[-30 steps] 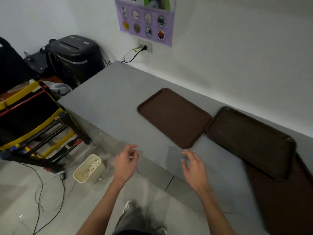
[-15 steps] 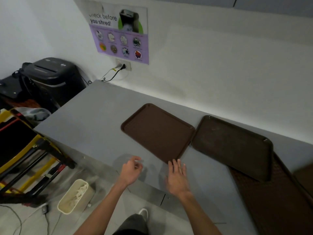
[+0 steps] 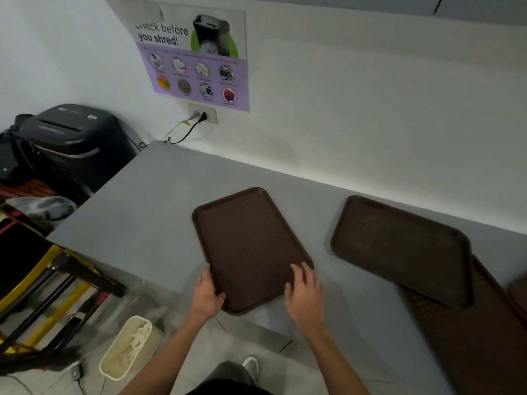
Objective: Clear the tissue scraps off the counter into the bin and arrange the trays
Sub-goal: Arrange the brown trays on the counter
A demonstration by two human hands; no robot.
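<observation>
A brown textured tray (image 3: 248, 240) lies on the grey counter (image 3: 137, 212), turned with its short side toward me. My left hand (image 3: 206, 296) grips its near left corner, thumb over the rim. Over the tray's near right edge sits my right hand (image 3: 305, 295), fingers bent on the rim, slightly blurred. A second darker tray (image 3: 399, 246) rests to the right, overlapping a third brown tray (image 3: 484, 337) under it. The cream bin (image 3: 125, 349) on the floor holds white tissue scraps.
A black paper shredder (image 3: 74, 138) stands left of the counter's end. A yellow and black folded frame (image 3: 42, 295) leans at the left. A cable (image 3: 185, 132) runs from the wall socket. My shoe (image 3: 251, 364) shows below the counter edge.
Both hands reached forward from the counter's front edge onto the left tray. The tray has rotated from diagonal toward lengthwise and slid away from the right tray. The camera tilted up.
</observation>
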